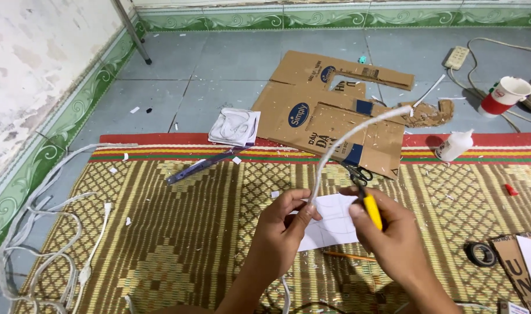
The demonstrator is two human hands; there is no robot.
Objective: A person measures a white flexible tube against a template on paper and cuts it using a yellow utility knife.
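Over the mat (pixel 178 232), the left hand (pixel 283 229) is pinching a white cord (pixel 347 136) arching far-right while the right hand (pixel 387 232) is gripping a yellow knife (pixel 371 210) at it; cord uncut, paper (pixel 332 224) lying underneath.

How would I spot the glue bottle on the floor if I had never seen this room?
Start at the woven floor mat and follow its red far border to the right, past the cut-up cardboard. The glue bottle lies tilted on that border. It is small, white and plastic with a tapered nozzle, unlike the red and white paper cup lying beyond it on the tiles.
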